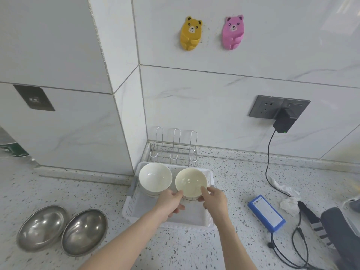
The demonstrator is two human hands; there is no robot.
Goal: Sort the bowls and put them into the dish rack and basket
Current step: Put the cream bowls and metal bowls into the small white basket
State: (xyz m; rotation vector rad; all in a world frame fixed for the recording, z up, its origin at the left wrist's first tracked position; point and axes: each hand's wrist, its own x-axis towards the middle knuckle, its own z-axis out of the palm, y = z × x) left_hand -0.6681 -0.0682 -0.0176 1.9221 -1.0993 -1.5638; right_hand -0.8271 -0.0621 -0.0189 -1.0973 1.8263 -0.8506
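Head view: near the tabletop's front left, two steel bowls (62, 230) wait unsorted, while both hands' fingers (176, 194) clamp a cream bowl (191, 182) over the basket (207, 223), likely to be lowered beside the white stack (155, 177), rack (175, 151) behind.

Two steel bowls (42, 228) (84, 231) lie on the table. Two ceramic bowl tops show at the basket (134, 209): one white (155, 177), one cream (191, 182); whether more are stacked beneath is unclear. One wire rack (174, 151). Two bear holders, yellow (191, 33) and pink (233, 32). Two hands.
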